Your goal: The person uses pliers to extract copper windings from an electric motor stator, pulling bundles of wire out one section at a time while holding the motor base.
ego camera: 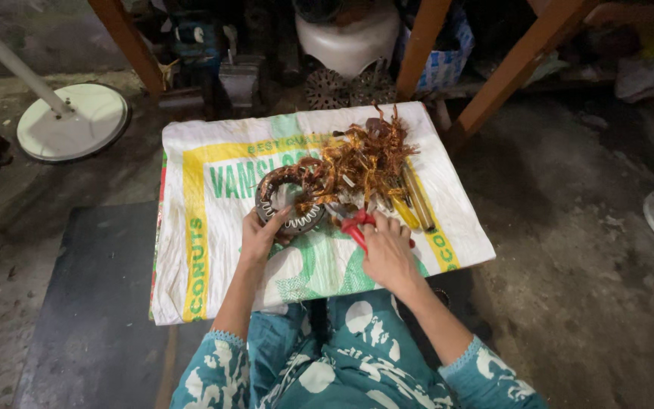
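Seated on the floor, a person pins a stator (289,203) at mid-sack (213,265) with the left hand (260,235), fingers curled over its near rim, while the right hand (384,254), just beside, grips red-handled pliers (357,227) pointing toward the copper wire (361,163) beyond

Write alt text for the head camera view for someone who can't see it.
A person's left hand steadies a round metal motor stator with copper windings on a white woven sack, while the right hand grips red-handled pliers. A tangle of stripped copper wire lies behind.
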